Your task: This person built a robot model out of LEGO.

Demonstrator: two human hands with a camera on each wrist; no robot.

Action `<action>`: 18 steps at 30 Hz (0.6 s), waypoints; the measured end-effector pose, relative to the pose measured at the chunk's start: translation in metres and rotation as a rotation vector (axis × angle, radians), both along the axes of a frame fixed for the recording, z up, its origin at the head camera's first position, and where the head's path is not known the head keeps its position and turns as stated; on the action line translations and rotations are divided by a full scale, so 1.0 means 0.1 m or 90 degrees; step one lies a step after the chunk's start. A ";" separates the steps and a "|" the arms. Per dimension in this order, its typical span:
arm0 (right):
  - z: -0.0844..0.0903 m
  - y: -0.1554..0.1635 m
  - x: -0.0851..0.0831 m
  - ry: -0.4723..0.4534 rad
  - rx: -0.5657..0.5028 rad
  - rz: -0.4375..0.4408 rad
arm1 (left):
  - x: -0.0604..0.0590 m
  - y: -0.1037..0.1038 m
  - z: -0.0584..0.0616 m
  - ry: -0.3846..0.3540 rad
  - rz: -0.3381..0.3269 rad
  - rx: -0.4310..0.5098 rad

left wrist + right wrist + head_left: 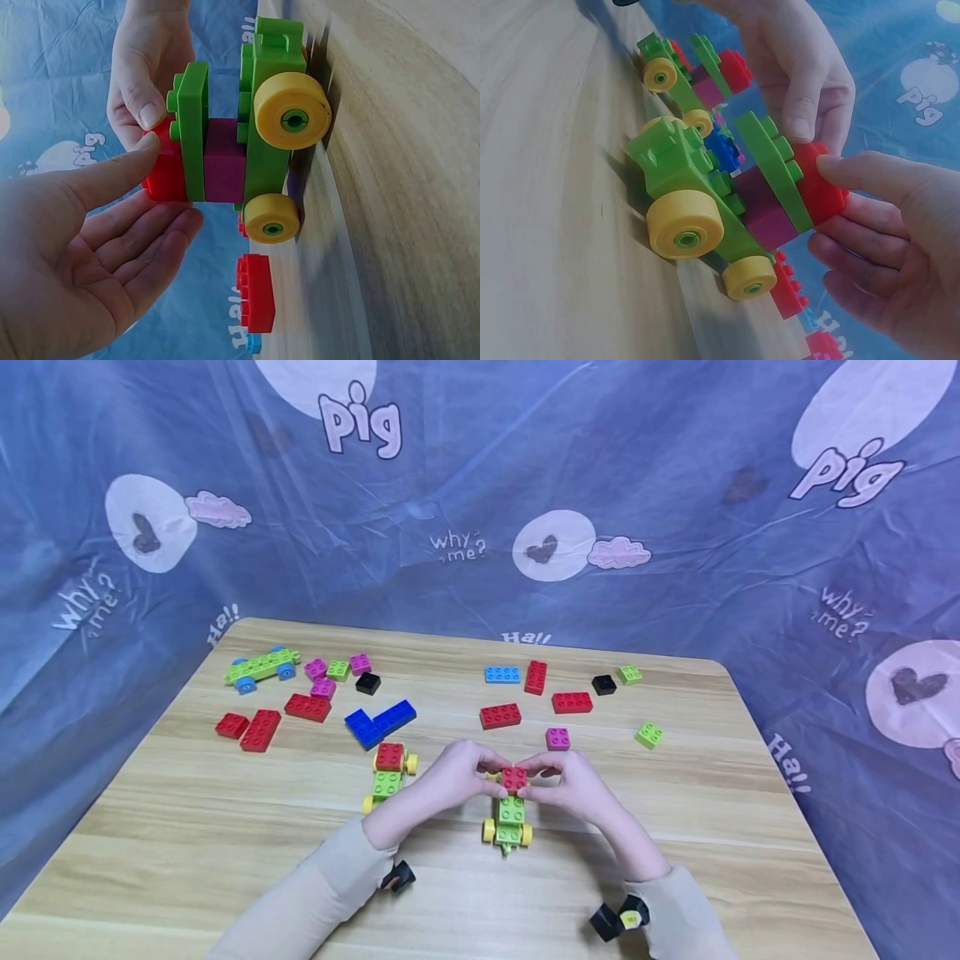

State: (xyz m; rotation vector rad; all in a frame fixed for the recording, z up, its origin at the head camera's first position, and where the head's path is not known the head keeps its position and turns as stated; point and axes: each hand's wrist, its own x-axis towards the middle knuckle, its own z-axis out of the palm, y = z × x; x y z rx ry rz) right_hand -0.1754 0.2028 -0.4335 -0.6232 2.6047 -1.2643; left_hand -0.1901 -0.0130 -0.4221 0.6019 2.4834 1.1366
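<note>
A small block car with a green base (pixel 507 835) and yellow wheels (pixel 685 225) stands on the table in front of me. On its base sits a purple brick (pixel 225 160), topped by a green brick (pixel 195 131), and a red brick (pixel 513 779) caps the far end. My left hand (pixel 459 774) pinches that red brick from the left, thumb nearer me. From the right, my right hand (pixel 567 783) pinches the same brick. To the left, partly behind my left forearm, stands a similar car (pixel 387 783) with its own red brick.
A green car base with blue wheels (pixel 261 668) stands at the far left. Nearby lie two dark blue bricks (pixel 395 718) and several red, pink, green and black ones. Farther right are a light blue brick (pixel 502 675), a pink brick (pixel 557 739) and a green brick (pixel 648 735).
</note>
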 end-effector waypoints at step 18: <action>0.00 0.00 0.00 -0.002 0.006 0.001 | 0.03 0.01 0.02 0.030 -0.009 -0.027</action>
